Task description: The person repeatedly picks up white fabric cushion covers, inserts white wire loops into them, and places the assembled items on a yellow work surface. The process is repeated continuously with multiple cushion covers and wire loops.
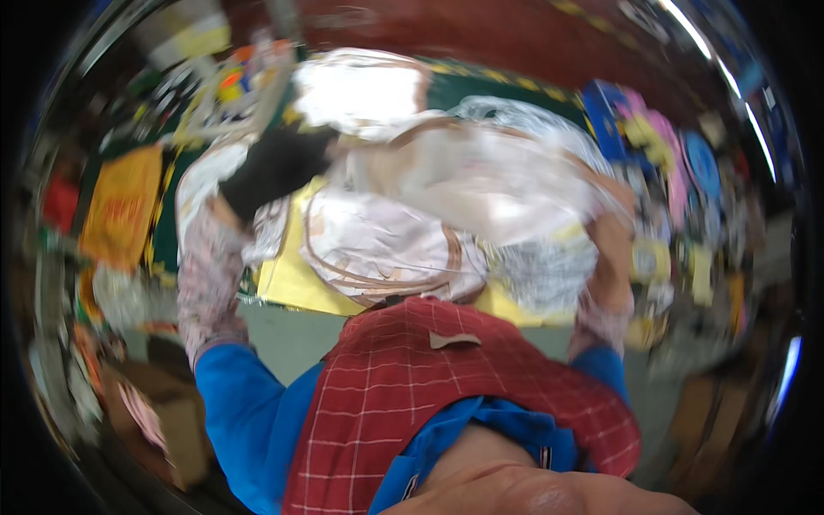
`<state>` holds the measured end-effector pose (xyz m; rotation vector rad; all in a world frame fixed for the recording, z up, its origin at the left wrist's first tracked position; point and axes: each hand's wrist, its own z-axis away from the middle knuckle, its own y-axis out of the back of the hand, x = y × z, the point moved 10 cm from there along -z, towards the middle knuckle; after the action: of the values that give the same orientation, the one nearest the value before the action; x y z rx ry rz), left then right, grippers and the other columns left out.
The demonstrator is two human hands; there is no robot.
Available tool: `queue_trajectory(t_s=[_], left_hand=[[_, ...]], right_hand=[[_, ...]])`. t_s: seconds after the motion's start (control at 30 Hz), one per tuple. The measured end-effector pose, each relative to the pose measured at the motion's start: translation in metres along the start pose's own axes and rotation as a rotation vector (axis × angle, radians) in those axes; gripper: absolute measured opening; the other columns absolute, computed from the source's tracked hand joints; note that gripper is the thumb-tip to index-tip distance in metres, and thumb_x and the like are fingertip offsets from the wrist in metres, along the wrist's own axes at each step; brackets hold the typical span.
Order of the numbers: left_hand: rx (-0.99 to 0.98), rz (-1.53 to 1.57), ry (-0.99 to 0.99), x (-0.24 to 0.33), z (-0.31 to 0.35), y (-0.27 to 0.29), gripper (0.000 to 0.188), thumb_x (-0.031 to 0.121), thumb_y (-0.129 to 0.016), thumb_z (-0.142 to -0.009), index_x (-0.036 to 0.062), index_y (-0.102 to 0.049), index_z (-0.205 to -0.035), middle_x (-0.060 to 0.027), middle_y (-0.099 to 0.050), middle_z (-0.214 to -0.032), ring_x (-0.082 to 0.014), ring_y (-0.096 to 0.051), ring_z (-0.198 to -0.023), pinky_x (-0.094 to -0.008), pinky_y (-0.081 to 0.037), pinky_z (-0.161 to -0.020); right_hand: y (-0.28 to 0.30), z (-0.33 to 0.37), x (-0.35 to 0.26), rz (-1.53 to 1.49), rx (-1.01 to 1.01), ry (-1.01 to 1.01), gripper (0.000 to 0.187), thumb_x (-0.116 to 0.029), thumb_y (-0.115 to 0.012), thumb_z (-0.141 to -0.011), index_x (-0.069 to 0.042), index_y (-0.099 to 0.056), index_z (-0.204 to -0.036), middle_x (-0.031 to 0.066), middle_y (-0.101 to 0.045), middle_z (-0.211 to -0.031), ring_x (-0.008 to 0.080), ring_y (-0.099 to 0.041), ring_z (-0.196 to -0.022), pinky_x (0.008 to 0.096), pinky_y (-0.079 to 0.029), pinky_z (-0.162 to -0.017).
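Above the work table, a blurred, whitish, partly see-through plastic bag (506, 184) with beige patches stretches between my two hands. My left hand (279, 167), in a black glove, is closed at the bag's left end. At the right end my bare right hand (611, 202) grips its edge, with the fingers partly hidden by the bag. Just below lies a flat white piece with brown curved trim (378, 240), on a yellow sheet (287, 275). A heap of clear plastic bags (549, 270) sits beside it, nearer my right arm.
Another bright white stack (360, 86) is at the table's far side. Clear plastic (515, 112) lies beyond the bag. At left are an orange-yellow packet (124, 206) and a pale basket (202, 116) of small things. A blue bin (608, 120) and pink material (661, 142) stand at right.
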<state>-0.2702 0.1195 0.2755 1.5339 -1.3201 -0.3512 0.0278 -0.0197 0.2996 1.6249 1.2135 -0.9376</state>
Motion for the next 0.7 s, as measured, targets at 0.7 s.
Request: queue_trajectory(t_s=[0.7], left_hand=[[1.008,-0.299,0.806,-0.129,0.218,0.078,0.030,0.019,-0.054,-0.089,-0.0030,-0.058,-0.110,-0.0195,-0.059,-0.111,-0.0288,-0.056,-0.101,-0.0341,-0.043,-0.089]], right_hand=[[0.247,0.057,0.355,0.472,0.771,-0.479,0.028,-0.025,-0.052,-0.087,-0.005,-0.063,-0.104,0.0088,-0.066,-0.090,0.0173,-0.063,-0.075,0.0290,-0.050,-0.063]])
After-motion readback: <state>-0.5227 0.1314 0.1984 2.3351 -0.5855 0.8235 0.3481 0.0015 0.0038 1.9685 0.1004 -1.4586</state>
